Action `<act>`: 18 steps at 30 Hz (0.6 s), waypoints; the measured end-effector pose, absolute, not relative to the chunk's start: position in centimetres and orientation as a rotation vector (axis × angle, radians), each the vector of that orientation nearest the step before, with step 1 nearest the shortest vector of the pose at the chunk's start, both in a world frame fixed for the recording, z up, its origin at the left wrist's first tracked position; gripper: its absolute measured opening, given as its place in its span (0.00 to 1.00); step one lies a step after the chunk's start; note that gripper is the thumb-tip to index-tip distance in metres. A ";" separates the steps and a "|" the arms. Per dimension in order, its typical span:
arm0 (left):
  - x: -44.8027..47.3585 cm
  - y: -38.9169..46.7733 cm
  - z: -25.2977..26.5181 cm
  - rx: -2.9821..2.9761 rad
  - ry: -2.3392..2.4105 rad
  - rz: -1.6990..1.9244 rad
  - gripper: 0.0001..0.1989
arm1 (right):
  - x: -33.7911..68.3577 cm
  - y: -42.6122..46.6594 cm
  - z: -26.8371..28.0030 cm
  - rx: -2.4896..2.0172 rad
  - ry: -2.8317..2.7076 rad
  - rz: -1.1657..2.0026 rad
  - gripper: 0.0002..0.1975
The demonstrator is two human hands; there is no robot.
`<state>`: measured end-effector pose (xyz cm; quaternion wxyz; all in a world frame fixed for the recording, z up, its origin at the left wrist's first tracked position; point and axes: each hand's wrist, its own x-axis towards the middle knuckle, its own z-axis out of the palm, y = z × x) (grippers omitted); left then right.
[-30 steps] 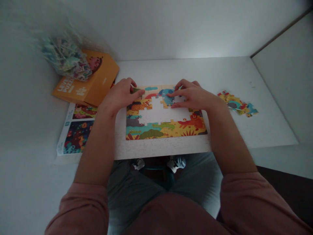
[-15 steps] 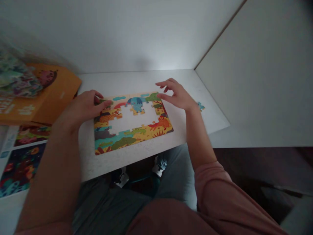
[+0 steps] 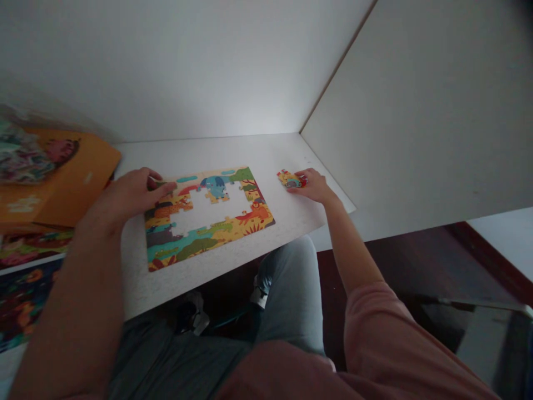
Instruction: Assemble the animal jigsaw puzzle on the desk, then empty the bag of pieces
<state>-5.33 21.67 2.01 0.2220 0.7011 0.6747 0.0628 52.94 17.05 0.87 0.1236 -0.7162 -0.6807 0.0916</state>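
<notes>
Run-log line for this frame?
left hand: at jigsaw puzzle, far-left corner | right hand: at loose puzzle pieces | jigsaw puzzle: middle unfilled

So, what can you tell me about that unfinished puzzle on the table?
The puzzle lies flat on the white table. It looks like thin cardboard: a rectangular, brightly coloured animal scene, with a blue elephant near the top, a crocodile below and a reddish-orange lion at lower right. The visible border is joined; the table shows through a jagged gap in the middle. The left hand appears to touch the upper-left corner, partly hiding it.
</notes>
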 end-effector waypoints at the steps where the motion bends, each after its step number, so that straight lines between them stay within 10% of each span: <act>1: -5.3 21.7 2.0 1.943 1.857 0.181 0.34 | 52.5 17.2 1.0 -2.091 -1.976 0.261 0.28; 18: -3.9 19.4 3.6 1.938 1.915 0.323 0.19 | 30.9 23.0 3.7 -1.091 -2.449 0.370 0.40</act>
